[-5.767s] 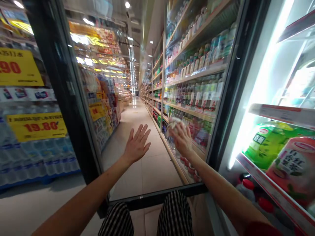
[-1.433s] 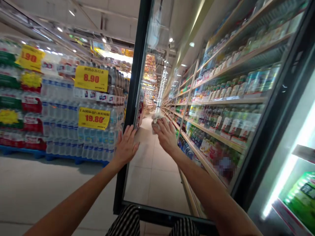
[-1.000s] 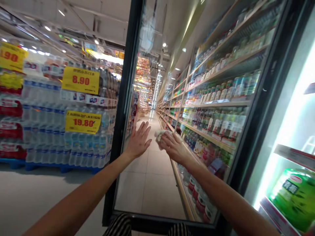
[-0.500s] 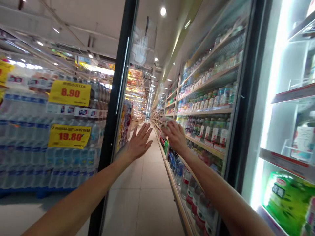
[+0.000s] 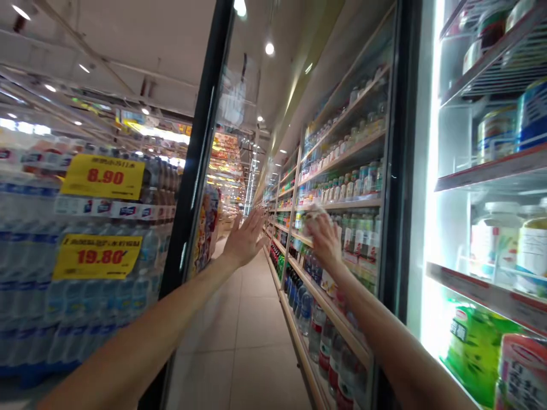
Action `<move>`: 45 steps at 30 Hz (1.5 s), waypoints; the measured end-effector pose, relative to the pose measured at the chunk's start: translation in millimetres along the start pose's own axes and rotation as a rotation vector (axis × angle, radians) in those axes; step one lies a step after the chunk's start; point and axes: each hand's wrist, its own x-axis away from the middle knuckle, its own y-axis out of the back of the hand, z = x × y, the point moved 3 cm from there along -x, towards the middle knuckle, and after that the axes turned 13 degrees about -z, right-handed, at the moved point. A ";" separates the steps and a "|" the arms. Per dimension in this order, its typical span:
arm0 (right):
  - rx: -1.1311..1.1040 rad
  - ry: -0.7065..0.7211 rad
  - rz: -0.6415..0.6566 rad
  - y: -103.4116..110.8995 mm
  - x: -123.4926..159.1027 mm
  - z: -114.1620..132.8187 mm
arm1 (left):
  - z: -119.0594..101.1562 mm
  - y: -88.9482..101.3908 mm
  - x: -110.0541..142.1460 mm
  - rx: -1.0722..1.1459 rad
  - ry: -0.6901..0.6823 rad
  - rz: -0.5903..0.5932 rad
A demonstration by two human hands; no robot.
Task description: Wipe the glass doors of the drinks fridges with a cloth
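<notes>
An open glass cooler door [image 5: 239, 171] with a black frame stands in front of me. My left hand [image 5: 245, 239] lies flat against the glass, fingers stretched out and apart. My right hand [image 5: 323, 239] presses a crumpled whitish cloth [image 5: 314, 212] against the glass further right, fingers closed over it. Through the glass I see a long aisle and shelves of bottled drinks.
The lit cooler interior [image 5: 491, 228] on the right holds shelves with cans, jars and green and pink packs. Stacked water bottles with yellow price signs [image 5: 97, 256] stand at the left. A tiled aisle floor [image 5: 252, 330] runs ahead beyond the door.
The view has tilted up and right, showing more of the cooler shelves. My right hand with the cloth has slid right and up across the glass; my left hand stays flat on it.
</notes>
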 end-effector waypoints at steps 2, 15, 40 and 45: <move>0.144 -0.344 -0.195 11.6 -4.2 -44.4 | 1.8 -0.8 -3.3 -0.014 0.045 -0.004; 0.191 -0.514 -0.217 25.4 -12.3 -84.4 | -12.0 -9.1 -23.2 0.037 0.009 0.011; -0.020 -0.443 -0.214 -2.9 -69.4 -39.6 | -6.6 0.4 -40.3 0.066 0.061 -0.042; -0.312 -0.053 -0.044 -25.6 -47.2 59.7 | -40.6 -1.3 -62.8 0.340 0.019 -0.131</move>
